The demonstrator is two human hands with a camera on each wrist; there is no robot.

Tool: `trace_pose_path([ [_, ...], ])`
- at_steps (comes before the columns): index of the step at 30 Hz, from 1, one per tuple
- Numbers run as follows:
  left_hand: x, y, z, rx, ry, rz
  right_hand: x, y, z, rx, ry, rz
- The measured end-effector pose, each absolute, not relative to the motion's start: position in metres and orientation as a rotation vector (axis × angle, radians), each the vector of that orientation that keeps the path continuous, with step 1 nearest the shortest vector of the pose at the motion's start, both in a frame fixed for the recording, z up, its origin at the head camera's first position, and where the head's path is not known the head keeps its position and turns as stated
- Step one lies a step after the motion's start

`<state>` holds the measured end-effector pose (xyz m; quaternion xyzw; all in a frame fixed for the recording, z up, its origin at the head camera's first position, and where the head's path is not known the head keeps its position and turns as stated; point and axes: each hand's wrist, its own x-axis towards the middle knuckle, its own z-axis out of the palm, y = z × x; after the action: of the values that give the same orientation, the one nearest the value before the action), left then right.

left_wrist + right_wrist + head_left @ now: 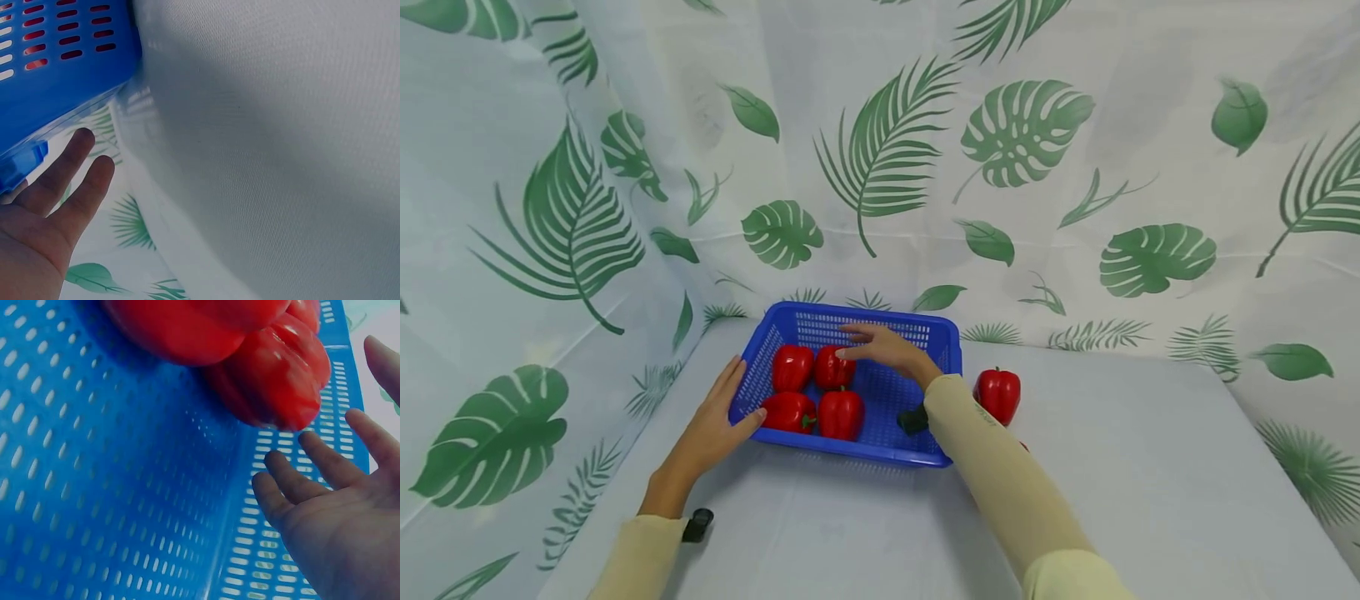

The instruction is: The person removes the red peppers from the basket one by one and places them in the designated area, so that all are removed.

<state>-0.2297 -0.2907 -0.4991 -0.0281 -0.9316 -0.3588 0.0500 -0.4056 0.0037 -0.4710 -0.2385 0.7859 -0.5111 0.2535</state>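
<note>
A blue plastic basket [868, 452] with slotted walls holds several red bell peppers [841, 415] grouped in its left half. My left hand [713, 429] is at the basket's left end, fingers straight along the outer wall and thumb over the near left corner. In the left wrist view, the left hand [37, 240] has spread fingers beneath the rim. My right hand [891, 350] hovers inside the basket, fingers extended beside the back peppers. The right wrist view shows the right hand [347, 519] with spread fingers, holding nothing, close to a bell pepper [275, 378].
Another red bell pepper [998, 395] stands on the white tabletop [1150, 467] right of the basket. A sliver of something red [1024, 447] peeks out past the right sleeve. A leaf-printed sheet [880, 167] hangs behind and at the left.
</note>
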Motion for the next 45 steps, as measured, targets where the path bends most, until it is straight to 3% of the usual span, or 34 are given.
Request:
trace_pose_path([
  [45,-0.229,-0.292,-0.498,-0.098,-2.873,-1.070,-0.400,-0.014,-0.491,-0.637,2.279,-1.234],
])
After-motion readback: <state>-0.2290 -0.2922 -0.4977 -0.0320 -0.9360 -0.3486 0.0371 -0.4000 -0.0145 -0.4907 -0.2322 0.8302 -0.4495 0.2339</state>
